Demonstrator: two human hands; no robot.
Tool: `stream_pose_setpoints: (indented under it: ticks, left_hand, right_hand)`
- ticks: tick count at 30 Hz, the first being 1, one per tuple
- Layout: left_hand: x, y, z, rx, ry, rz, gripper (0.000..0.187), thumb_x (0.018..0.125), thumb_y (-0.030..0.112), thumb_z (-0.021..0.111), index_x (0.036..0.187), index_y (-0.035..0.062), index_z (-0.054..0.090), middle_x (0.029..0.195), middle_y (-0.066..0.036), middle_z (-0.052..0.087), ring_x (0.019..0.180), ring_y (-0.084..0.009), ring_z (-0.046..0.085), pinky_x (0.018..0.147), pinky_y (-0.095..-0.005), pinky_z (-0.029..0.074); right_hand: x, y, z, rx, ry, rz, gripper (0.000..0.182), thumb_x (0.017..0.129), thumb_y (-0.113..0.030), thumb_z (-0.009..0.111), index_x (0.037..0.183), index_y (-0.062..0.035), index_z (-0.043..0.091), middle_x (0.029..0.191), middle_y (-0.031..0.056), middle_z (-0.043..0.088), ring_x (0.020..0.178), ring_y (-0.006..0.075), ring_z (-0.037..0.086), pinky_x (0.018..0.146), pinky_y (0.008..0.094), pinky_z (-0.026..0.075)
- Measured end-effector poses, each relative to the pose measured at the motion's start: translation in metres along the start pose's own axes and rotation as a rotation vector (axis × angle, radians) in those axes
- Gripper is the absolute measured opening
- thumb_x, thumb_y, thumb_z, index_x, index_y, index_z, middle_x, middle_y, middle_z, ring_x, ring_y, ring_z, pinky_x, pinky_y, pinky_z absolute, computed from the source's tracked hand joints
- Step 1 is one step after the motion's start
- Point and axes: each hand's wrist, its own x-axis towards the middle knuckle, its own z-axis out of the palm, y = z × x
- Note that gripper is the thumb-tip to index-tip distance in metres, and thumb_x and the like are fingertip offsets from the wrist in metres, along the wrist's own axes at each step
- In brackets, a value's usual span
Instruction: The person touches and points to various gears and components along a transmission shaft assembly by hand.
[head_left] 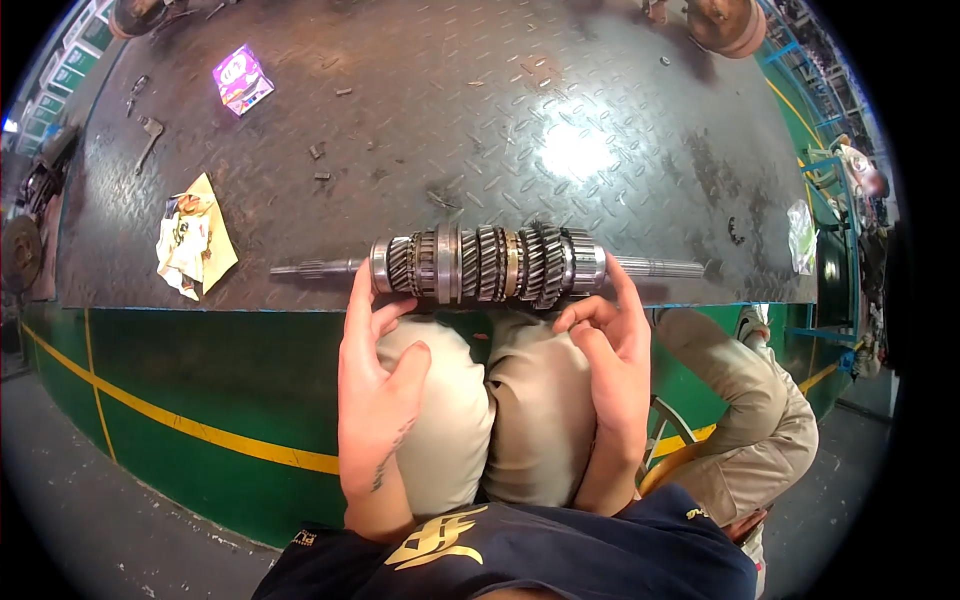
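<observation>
A metal gear shaft (495, 262) lies sideways along the near edge of the steel table, its helical gears and rings stacked in the middle and a thin splined end sticking out on each side. My left hand (378, 375) is at the left end of the gear stack, index finger stretched against the end collar, thumb apart. At the other end, my right hand (618, 350) has its index finger straight against the right collar, with the other fingers bent below the gears. Neither hand wraps around the shaft.
On the steel table (400, 130) are a purple box (242, 80), a wrench (149, 143), crumpled yellow paper (197, 238), small metal bits and a plastic bag (802, 237). Another person's legs (750, 400) are close on my right. Rusty round parts (727, 25) stand at the far edge.
</observation>
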Motion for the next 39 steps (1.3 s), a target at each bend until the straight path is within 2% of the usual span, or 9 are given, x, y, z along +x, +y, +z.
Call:
stream_pose_setpoints:
  ticks: [11, 13, 16, 20, 24, 30, 32, 36, 39]
  left_hand:
    - [0.000, -0.003, -0.002, 0.015, -0.010, 0.027, 0.081, 0.075, -0.005, 0.052, 0.152, -0.0032, 0.026, 0.126, -0.019, 0.057, 0.118, -0.0256, 0.056, 0.103, -0.0359, 0.040]
    - [0.000, -0.004, -0.002, 0.029, -0.012, 0.040, 0.082, 0.072, -0.008, 0.049, 0.152, -0.0030, 0.028, 0.136, -0.016, 0.047, 0.117, -0.0246, 0.057, 0.094, -0.0315, 0.046]
    - [0.000, -0.004, -0.002, 0.003, -0.016, 0.037, 0.081, 0.076, -0.004, 0.052, 0.152, -0.0033, 0.026, 0.127, -0.018, 0.056, 0.119, -0.0256, 0.056, 0.102, -0.0338, 0.041]
    - [-0.001, 0.004, 0.000, -0.005, -0.001, -0.014, 0.080, 0.075, -0.006, 0.050, 0.151, -0.0041, 0.027, 0.130, -0.016, 0.055, 0.118, -0.0250, 0.056, 0.101, -0.0328, 0.042]
    - [0.000, -0.001, -0.002, 0.012, -0.021, 0.033, 0.080, 0.075, -0.006, 0.050, 0.151, -0.0044, 0.027, 0.131, -0.017, 0.054, 0.118, -0.0249, 0.056, 0.100, -0.0325, 0.042]
    - [0.001, -0.005, -0.003, 0.009, -0.025, 0.025, 0.081, 0.075, -0.006, 0.051, 0.151, -0.0047, 0.026, 0.133, -0.017, 0.053, 0.119, -0.0259, 0.056, 0.104, -0.0371, 0.039]
    - [0.001, -0.007, -0.003, 0.019, -0.011, 0.055, 0.083, 0.071, -0.005, 0.048, 0.151, -0.0031, 0.030, 0.136, -0.017, 0.049, 0.117, -0.0262, 0.056, 0.097, -0.0328, 0.045]
    - [0.001, -0.004, -0.003, 0.021, -0.015, 0.055, 0.082, 0.071, -0.006, 0.048, 0.151, -0.0032, 0.030, 0.136, -0.017, 0.049, 0.117, -0.0262, 0.056, 0.097, -0.0324, 0.045]
    - [-0.001, -0.003, -0.003, 0.012, -0.025, 0.031, 0.081, 0.075, -0.006, 0.052, 0.151, -0.0042, 0.026, 0.136, -0.017, 0.051, 0.119, -0.0257, 0.056, 0.103, -0.0357, 0.040]
  right_hand:
    - [0.000, -0.003, 0.002, -0.001, 0.009, 0.016, 0.073, 0.085, 0.007, 0.055, 0.152, -0.0009, 0.027, 0.088, 0.0032, 0.062, 0.071, 0.0027, 0.045, 0.067, 0.0169, 0.038]
    - [0.000, -0.002, 0.002, -0.027, 0.009, 0.010, 0.072, 0.084, 0.006, 0.056, 0.151, 0.0003, 0.029, 0.087, 0.0068, 0.062, 0.081, 0.0098, 0.056, 0.079, 0.0229, 0.044]
    - [0.000, -0.003, -0.001, -0.075, -0.013, 0.007, 0.076, 0.084, 0.005, 0.062, 0.151, 0.0017, 0.027, 0.087, 0.0057, 0.062, 0.077, 0.0063, 0.053, 0.074, 0.0194, 0.042]
    - [0.001, -0.002, -0.001, -0.072, -0.014, -0.006, 0.080, 0.082, 0.006, 0.065, 0.152, 0.0029, 0.026, 0.087, 0.0051, 0.062, 0.075, 0.0037, 0.050, 0.070, 0.0160, 0.040]
    - [0.000, -0.004, 0.000, -0.084, 0.001, -0.003, 0.079, 0.083, 0.007, 0.065, 0.151, 0.0032, 0.027, 0.088, 0.0055, 0.063, 0.075, 0.0033, 0.050, 0.069, 0.0157, 0.040]
    - [0.000, -0.003, 0.000, -0.095, 0.001, 0.005, 0.078, 0.084, 0.008, 0.064, 0.152, 0.0020, 0.027, 0.090, 0.0067, 0.065, 0.075, 0.0031, 0.050, 0.070, 0.0150, 0.039]
    - [0.000, -0.001, -0.001, -0.085, -0.004, -0.007, 0.078, 0.084, 0.008, 0.064, 0.152, 0.0017, 0.027, 0.090, 0.0073, 0.065, 0.075, 0.0031, 0.050, 0.070, 0.0149, 0.039]
    - [0.000, -0.001, 0.000, -0.073, -0.006, -0.013, 0.077, 0.084, 0.009, 0.062, 0.152, 0.0014, 0.027, 0.091, 0.0081, 0.065, 0.075, 0.0031, 0.050, 0.069, 0.0149, 0.039]
    - [-0.001, -0.003, -0.001, -0.116, -0.004, -0.009, 0.076, 0.084, 0.010, 0.061, 0.152, 0.0014, 0.028, 0.092, 0.0081, 0.065, 0.075, 0.0034, 0.050, 0.070, 0.0155, 0.039]
